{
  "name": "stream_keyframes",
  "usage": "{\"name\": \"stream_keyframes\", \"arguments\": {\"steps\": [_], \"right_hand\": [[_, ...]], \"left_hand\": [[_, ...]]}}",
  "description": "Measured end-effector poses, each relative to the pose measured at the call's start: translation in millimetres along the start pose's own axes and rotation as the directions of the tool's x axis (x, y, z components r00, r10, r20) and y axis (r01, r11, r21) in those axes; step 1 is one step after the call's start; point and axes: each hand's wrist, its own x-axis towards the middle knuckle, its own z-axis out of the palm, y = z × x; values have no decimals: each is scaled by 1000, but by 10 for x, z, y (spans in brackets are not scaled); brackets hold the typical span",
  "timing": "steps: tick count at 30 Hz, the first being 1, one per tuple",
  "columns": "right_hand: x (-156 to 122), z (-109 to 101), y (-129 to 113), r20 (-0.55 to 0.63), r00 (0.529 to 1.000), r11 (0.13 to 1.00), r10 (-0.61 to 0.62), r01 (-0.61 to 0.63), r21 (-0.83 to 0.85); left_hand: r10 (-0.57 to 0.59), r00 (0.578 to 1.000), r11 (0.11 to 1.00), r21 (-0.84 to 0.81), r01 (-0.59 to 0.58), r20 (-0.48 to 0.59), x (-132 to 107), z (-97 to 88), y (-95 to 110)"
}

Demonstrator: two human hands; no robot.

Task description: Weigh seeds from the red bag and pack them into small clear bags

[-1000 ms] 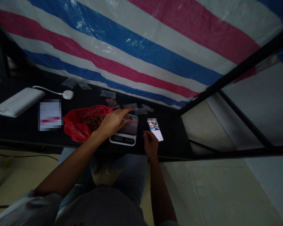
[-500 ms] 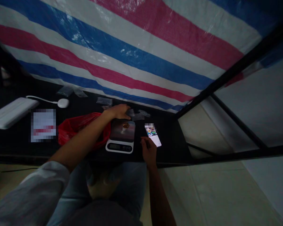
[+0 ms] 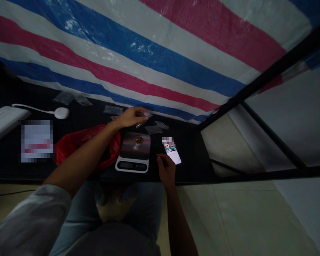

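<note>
My left hand point(image 3: 130, 117) reaches over the red plastic bag point(image 3: 74, 141) and pinches a small clear plastic bag point(image 3: 140, 124) behind the scale. The kitchen scale point(image 3: 132, 166) has a metal top and a white front with a dark display. A small brownish-gold item point(image 3: 139, 140), too small to name, lies on its plate. My right hand point(image 3: 166, 170) is beside the lit phone point(image 3: 175, 156), to the right of the scale. Its fingers are loosely bent, with a gap between thumb and forefinger, and nothing shows in them.
More clear bags point(image 3: 154, 129) lie along the back of the black table point(image 3: 194, 156), some at the left point(image 3: 83, 99). A white power strip point(image 3: 5, 121), a white round puck point(image 3: 61, 113) on a cable and a blurred sheet point(image 3: 37, 142) are left. Striped sheeting point(image 3: 149, 64) hangs behind.
My left hand has lifted a small clear bag from behind the scale, and the bag now shows between its fingers. My right hand stays by the phone. The view has shifted slightly.
</note>
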Motion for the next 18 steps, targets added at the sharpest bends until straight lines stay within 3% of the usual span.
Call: {"name": "stream_keyframes", "arguments": {"steps": [3,8,13,18], "right_hand": [[-16,-8,-34,17,999,1000,-27,27,-16],[-29,11,-135,29,996,995,-84,86,-49],[111,111,-301,69,978,969,-198,206,-134],[334,329,-416,130,973,953,-191,215,-215]], "left_hand": [[3,992,979,-202,-29,-129,-258,-126,196],[55,979,986,-142,-84,-195,-907,-264,384],[17,986,999,30,-12,-163,-1487,-184,301],[-19,995,970,238,43,-101,-1751,-31,136]]}}
